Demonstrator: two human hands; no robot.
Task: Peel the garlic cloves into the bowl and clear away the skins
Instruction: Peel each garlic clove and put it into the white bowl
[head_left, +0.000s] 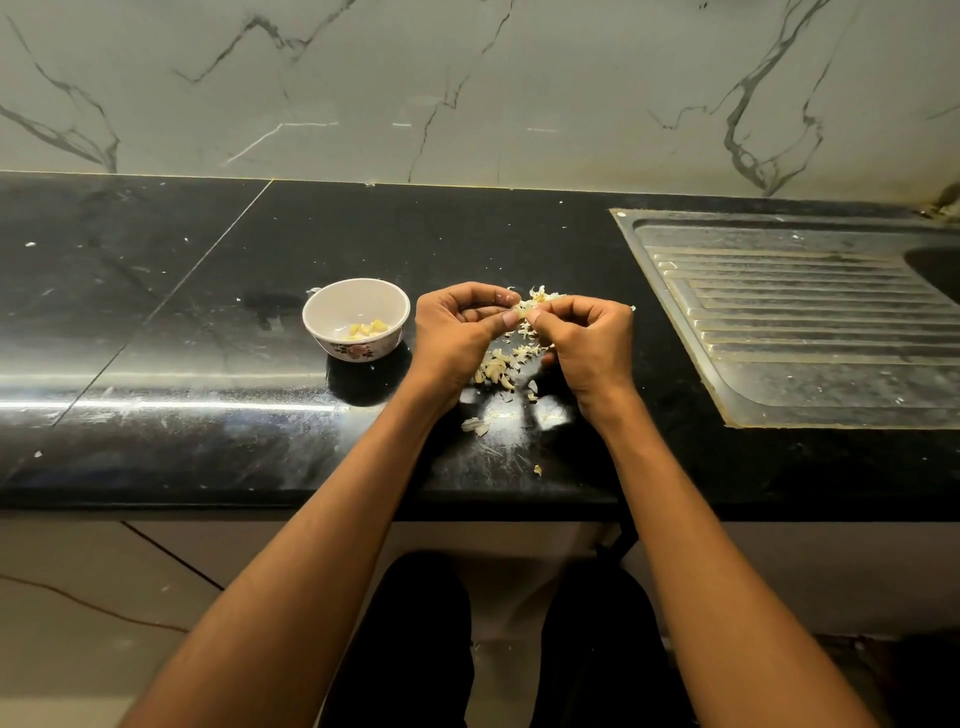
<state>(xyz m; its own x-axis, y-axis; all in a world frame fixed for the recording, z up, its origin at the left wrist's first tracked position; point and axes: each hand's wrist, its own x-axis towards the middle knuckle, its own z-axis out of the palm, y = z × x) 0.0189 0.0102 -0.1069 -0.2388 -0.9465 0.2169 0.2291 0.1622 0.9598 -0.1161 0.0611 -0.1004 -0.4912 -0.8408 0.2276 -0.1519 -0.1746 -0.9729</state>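
Note:
A small white bowl (356, 318) with a flower pattern stands on the black counter and holds several peeled yellow cloves (367, 329). Just right of it, my left hand (460, 332) and my right hand (587, 345) meet above the counter and both pinch one garlic clove (522, 311) between thumb and fingertips. Under and behind the hands lies a pile of unpeeled cloves and papery skins (501, 366). More loose skins (476, 426) lie nearer the counter's front edge.
A steel sink drainboard (789, 322) is set into the counter at the right, its basin at the far right edge. A marble-patterned wall runs behind the black counter (182, 312). White specks dot the counter. My legs and the floor show below the front edge.

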